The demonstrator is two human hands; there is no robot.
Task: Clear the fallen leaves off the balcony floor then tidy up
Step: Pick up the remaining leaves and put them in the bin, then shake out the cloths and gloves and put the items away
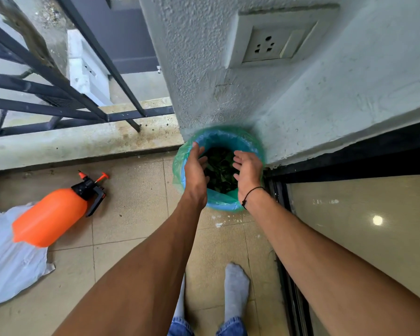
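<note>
A round bin lined with a blue-green plastic bag [224, 138] stands on the tiled floor in the corner against the white wall. Dark green leaves [220, 169] fill its inside. My left hand [196, 169] hovers over the bin's left rim with relaxed fingers pointing inward and holds nothing. Over the right rim is my right hand [248, 171], palm turned toward the left hand, fingers loosely spread and empty. A black cord circles my right wrist.
An orange spray bottle [55, 212] with a black pump head lies on its side on a white cloth [10, 263] at left. The dark railing [66, 93] and concrete curb run behind. A sliding door track [285, 238] borders the right. My socked foot [235, 287] stands below.
</note>
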